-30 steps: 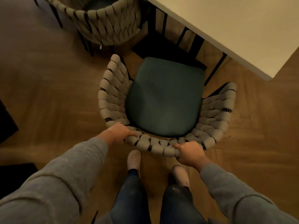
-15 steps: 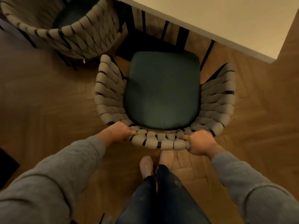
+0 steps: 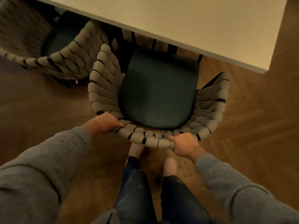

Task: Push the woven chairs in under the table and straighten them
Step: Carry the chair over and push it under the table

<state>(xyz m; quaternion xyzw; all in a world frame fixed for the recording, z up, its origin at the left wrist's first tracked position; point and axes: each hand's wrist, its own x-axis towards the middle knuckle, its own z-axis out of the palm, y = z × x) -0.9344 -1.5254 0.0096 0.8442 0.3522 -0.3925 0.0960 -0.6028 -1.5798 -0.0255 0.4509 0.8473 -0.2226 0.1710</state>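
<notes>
A woven chair [image 3: 103, 88] with grey braided back and arms and a dark green seat cushion stands right below me, its front edge just at the rim of the pale table [image 3: 194, 29]. My left hand [image 3: 105, 122] grips the back rail on the left. My right hand [image 3: 184, 144] grips the same rail on the right. A second woven chair [image 3: 64, 62] stands to the left, its seat partly under the table, its arm touching or nearly touching the first chair.
The table's corner [image 3: 267, 70] juts out at the right over the wooden herringbone floor [image 3: 250, 135]. Black table legs show between table edge and seat. My feet in pale shoes [image 3: 169, 165] stand just behind the chair back.
The chair has slid forward toward the table, its seat front now reaching the table's rim. I have stepped closer, and both hands keep their grip on the back rail.
</notes>
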